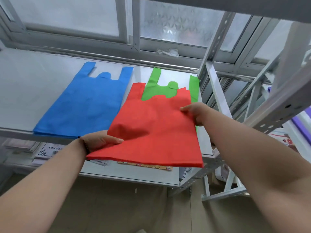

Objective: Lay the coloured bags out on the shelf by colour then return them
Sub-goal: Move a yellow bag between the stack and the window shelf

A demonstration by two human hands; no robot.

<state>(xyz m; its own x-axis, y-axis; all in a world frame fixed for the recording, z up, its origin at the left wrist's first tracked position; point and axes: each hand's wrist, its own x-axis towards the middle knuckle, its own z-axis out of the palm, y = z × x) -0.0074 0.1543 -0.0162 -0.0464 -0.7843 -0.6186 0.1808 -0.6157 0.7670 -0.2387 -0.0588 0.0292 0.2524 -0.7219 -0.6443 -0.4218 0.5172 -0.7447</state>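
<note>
1. A red bag (156, 130), a flat non-woven one with vest-style handles, is held out level over the front edge of the shelf (25, 78), its handles pointed toward the window (67, 17) at the back.

2. The left hand (99, 142) pinches the bag's near left edge, with the thumb seen on top and the fingers hidden beneath the fabric. The right hand (195, 113) pinches the right edge farther along, thumb likewise on top. A grip at two opposite edges seems chosen so that the thin fabric is kept taut and flat rather than allowed to droop or fold.

3. A blue bag (85, 101) lies flat on the shelf, left of the red one, its bottom edge at the shelf's front edge. A green bag (161, 91) lies toward the right end of the shelf and is largely covered by the held red bag; only its handles and a strip along its right side are shown.

4. Whether the red bag is being laid down or lifted away cannot be told. Since the green bag is directly beneath it, a stack seems more probable than a separate place.

5. A lower shelf (127, 174) carries papers and a printed card, partly hidden.
</note>
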